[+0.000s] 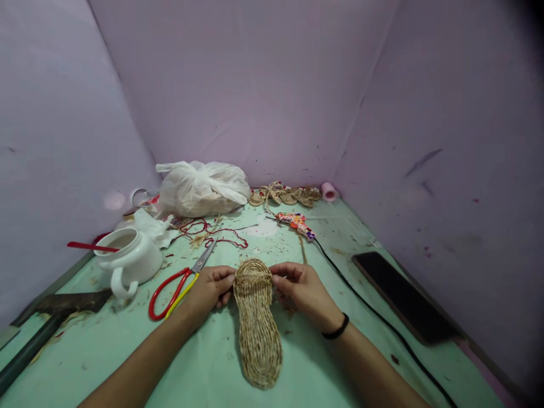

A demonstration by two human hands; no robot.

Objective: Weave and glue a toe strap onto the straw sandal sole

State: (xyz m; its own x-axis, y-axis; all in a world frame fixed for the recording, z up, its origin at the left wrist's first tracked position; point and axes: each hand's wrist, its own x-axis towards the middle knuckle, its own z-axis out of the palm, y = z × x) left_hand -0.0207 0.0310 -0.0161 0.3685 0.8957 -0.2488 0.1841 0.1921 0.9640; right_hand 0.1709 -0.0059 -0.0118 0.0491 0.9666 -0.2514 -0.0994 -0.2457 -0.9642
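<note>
Sole [259, 340] of coiled straw cord lies lengthwise in front of me, between my two hands, its broad rounded toe pointing away; whether it rests flat on the pale green table [204, 371] or is slightly raised, I cannot tell. A straw band [253, 278] crosses it near the far end. My left hand [208, 289] has thumb and fingers brought close together at the sole's left edge, by one end of the band. My right hand [302, 289], a black band [335, 328] around its wrist, makes the same narrow pinch at the sole's right edge, by the other end.

Left of the sole, scissors [201, 263] with one red and one yellow handle lie just beside my left hand. Farther left of it stand a white pot [131, 262] with a red stick [91, 246] in its mouth and, nearer me, a hammer [72, 302]. Beyond the sole are tangled red yarn [233, 241], a knotted white bag [199, 192], small straw pieces [289, 197] in a row and a flower-patterned tool [295, 222], whose black cable [369, 303] passes right of the sole. Farther right of it lies a dark phone [403, 297].
</note>
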